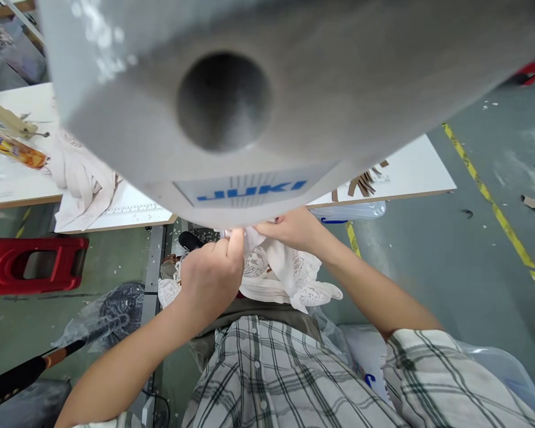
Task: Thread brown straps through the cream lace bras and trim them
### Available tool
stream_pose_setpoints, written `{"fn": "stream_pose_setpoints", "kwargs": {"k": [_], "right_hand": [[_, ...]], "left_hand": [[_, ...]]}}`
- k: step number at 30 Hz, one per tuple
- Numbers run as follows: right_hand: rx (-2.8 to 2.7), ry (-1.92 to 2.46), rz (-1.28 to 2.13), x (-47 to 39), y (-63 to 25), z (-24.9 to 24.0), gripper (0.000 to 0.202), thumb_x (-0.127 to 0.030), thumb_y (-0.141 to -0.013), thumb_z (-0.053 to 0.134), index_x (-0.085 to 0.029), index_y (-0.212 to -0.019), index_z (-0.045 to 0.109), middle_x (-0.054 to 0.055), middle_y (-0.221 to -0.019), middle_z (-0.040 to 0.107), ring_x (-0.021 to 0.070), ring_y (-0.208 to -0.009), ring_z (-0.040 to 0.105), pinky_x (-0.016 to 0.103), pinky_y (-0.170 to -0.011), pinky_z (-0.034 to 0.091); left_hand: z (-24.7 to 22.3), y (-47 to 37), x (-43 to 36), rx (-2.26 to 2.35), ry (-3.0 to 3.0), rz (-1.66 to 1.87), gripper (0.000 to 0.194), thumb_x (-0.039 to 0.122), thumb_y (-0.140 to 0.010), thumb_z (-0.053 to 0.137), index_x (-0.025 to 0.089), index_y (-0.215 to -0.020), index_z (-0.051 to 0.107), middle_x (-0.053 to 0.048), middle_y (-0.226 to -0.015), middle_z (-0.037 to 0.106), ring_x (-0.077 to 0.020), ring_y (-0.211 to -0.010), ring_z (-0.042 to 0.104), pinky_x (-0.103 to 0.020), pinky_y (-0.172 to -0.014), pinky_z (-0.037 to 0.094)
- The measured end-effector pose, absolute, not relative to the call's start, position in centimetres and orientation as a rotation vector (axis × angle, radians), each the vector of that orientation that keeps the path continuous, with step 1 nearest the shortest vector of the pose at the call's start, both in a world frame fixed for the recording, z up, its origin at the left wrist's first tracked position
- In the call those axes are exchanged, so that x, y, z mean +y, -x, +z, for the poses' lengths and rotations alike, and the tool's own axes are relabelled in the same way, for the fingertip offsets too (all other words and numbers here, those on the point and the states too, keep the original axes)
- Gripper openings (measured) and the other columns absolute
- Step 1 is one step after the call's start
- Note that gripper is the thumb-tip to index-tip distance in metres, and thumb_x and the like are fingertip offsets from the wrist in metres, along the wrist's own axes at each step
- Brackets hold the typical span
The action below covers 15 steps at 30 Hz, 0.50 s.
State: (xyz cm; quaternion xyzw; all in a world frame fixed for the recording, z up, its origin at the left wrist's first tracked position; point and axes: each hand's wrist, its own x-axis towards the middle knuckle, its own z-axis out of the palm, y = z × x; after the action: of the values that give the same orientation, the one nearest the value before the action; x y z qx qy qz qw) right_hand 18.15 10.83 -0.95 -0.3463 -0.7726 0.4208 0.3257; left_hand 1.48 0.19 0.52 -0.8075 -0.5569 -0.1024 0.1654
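Fabric, white and lacy, hung nearer than the tabletop, its far part pinched in left hand and right hand; handling looked unfinished, the completed portion impossible to tell.

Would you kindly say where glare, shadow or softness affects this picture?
In the head view, speckled glare marks the upper left of the machine; its round hollow falls into dark shadow; its near surface looks soft, yet the label is legible; the white lace cloth shows its pattern.
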Motion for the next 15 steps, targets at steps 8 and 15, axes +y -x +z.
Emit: {"fn": "stream_pose_setpoints", "kwargs": {"k": [8,15], "right_hand": [[-2.019,0.855,1.216,11.31,-18.40,-1.10,0.012,-0.019,-0.075,0.053,-0.017,-0.069,0.064,0.005,-0.094,0.067,0.0217,-0.105,0.062,0.030,-0.087,0.052],[-2.006,0.858,1.232,11.46,-18.50,-1.34,0.021,-0.020,-0.076,0.054,-0.018,-0.088,0.071,0.006,-0.104,0.067,0.0215,-0.104,0.063,0.029,-0.081,0.053]], "left_hand": [[0.45,-1.52,0.20,-1.606,2.287,-0.322,0.025,0.015,-0.093,0.049,0.012,-0.110,0.066,0.002,-0.050,0.052,-0.0130,-0.044,0.048,-0.031,-0.044,0.018],[0.50,-1.41,0.32,-1.587,2.283,-0.311,0.022,0.014,-0.091,0.050,0.014,-0.106,0.066,0.004,-0.050,0.052,-0.0129,-0.043,0.047,-0.030,-0.043,0.021]]}}
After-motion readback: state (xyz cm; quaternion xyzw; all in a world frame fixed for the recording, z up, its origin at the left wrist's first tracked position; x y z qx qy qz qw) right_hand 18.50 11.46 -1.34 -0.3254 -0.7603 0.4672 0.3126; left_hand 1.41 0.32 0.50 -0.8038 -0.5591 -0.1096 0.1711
